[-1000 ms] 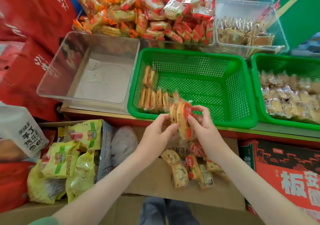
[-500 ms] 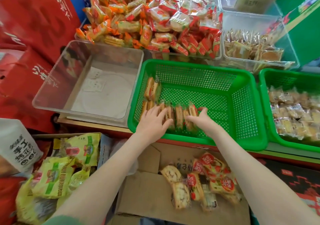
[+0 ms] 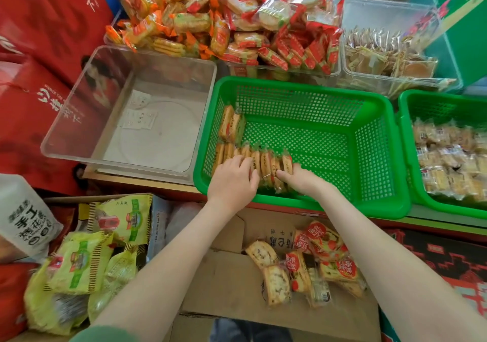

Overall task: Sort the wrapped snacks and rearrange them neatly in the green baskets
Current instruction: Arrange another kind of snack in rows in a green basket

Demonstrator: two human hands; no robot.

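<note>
Both hands are down in the near left corner of the green basket (image 3: 303,83). One, the left hand (image 3: 233,176), lies flat with straight fingers on top of the row of wrapped snacks (image 3: 266,161) and presses on its left part. At the right end of the row is the right hand (image 3: 303,180), with its thumb in front and its fingers against the last pack. Those fingers are partly hidden, so I cannot tell if they pinch the pack or only push it.

The row runs from left to right along the front wall of the basket. Each pack stands on its thin edge, side by side like books. Its long side points away from the person, toward the back wall. Two more packs (image 3: 232,125) stand just behind the row, by the left wall, and lean a little.

A second green basket (image 3: 432,109) stands just to the right, with pale wrapped snacks (image 3: 448,157) in it. A clear bin (image 3: 79,114) sits just to the left. Lower down, loose packs (image 3: 303,265) lie flat in a cardboard box (image 3: 224,283).
</note>
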